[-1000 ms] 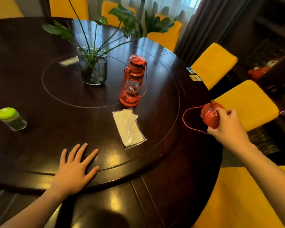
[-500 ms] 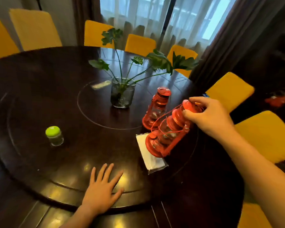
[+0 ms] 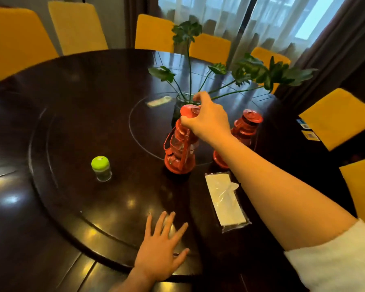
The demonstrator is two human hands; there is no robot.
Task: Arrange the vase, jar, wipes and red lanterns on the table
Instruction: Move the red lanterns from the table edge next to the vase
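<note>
the right hand (image 3: 207, 119) grips the top of a red lantern (image 3: 180, 148) standing before the vase (image 3: 178, 106), while the left hand (image 3: 160, 247) lies flat, fingers spread, on the table (image 3: 72, 114).

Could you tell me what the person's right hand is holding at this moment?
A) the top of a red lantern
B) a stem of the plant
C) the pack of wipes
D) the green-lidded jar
A: the right hand grips the cap of the red lantern, which stands upright on the table.
</note>
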